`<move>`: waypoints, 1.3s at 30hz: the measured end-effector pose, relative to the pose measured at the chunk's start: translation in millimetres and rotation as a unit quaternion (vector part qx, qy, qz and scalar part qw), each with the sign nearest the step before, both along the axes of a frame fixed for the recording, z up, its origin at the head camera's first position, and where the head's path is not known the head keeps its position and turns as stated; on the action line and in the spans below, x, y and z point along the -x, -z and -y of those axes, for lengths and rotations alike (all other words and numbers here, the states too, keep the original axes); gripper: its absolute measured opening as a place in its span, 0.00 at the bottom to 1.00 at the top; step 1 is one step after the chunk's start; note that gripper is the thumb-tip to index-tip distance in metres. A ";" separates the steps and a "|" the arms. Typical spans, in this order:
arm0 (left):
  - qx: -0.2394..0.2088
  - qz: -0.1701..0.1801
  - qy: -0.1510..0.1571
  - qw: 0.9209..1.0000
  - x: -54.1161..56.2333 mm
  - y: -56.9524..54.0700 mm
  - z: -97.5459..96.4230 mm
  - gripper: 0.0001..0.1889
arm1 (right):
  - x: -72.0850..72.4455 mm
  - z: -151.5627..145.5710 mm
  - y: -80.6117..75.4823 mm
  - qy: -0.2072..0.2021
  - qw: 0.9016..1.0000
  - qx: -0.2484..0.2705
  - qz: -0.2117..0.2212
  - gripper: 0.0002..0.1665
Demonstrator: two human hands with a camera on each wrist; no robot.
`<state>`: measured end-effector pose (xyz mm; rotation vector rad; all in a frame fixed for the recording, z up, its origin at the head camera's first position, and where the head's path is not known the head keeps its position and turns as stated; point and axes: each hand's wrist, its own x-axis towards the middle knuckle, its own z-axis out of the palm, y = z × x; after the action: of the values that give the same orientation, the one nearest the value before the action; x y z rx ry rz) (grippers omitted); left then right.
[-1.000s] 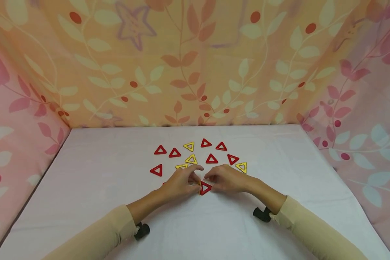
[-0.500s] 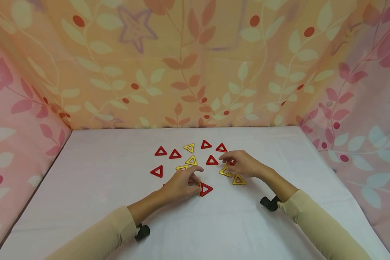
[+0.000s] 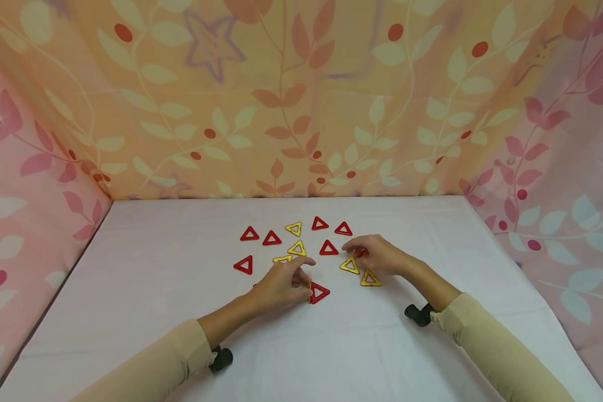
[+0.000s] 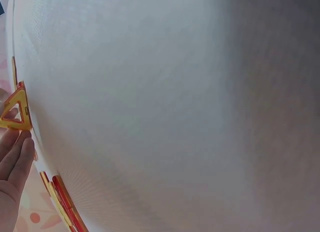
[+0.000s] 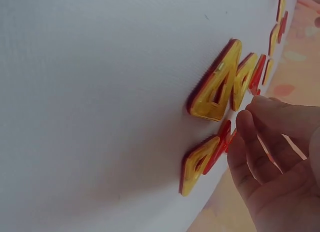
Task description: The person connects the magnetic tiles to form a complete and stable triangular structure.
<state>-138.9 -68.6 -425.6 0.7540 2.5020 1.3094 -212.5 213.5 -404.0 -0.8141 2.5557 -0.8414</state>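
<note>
Near the front middle, my left hand (image 3: 278,283) pinches a yellow triangular magnetic tile (image 4: 21,125) that stands on edge, its open centre showing in the left wrist view. Against it, a red triangular tile (image 3: 321,292) points right. My right hand (image 3: 382,255) hovers over the right side of the group with relaxed, slightly bent fingers. A red tile (image 5: 214,157) lies close below those fingertips, mostly covered by the hand in the head view. Beside that hand lie two yellow tiles (image 3: 349,265) (image 3: 370,278). The right wrist view shows another yellow tile (image 5: 192,174), hidden from the head.
Behind my hands, several red tiles (image 3: 320,223) and yellow tiles (image 3: 293,229) lie spread on the white tablecloth (image 3: 156,251). A single red tile (image 3: 244,264) is left of my left hand. Patterned curtains (image 3: 291,111) enclose the back and sides.
My right hand has moved from beside the left hand to the right and farther back, uncovering two yellow tiles and covering a red and a yellow one. My left hand keeps its place.
</note>
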 end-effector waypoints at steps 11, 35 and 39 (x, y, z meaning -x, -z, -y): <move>0.001 -0.002 -0.002 1.000 -0.2 -0.7 -0.5 0.29 | -2.5 1.8 5.1 -0.004 1.000 -0.016 -0.007 0.21; 0.002 0.004 -0.004 1.000 0.2 0.7 1.1 0.30 | -2.8 7.7 10.8 -0.020 0.999 -0.031 -0.033 0.18; 0.001 0.003 -0.004 1.000 0.7 1.0 1.2 0.30 | -3.2 9.5 10.9 -0.019 0.999 -0.034 -0.035 0.18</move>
<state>-139.5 -69.8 -426.6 0.7402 2.5042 1.3089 -209.3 203.9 -414.8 -0.8839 2.6045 -0.7217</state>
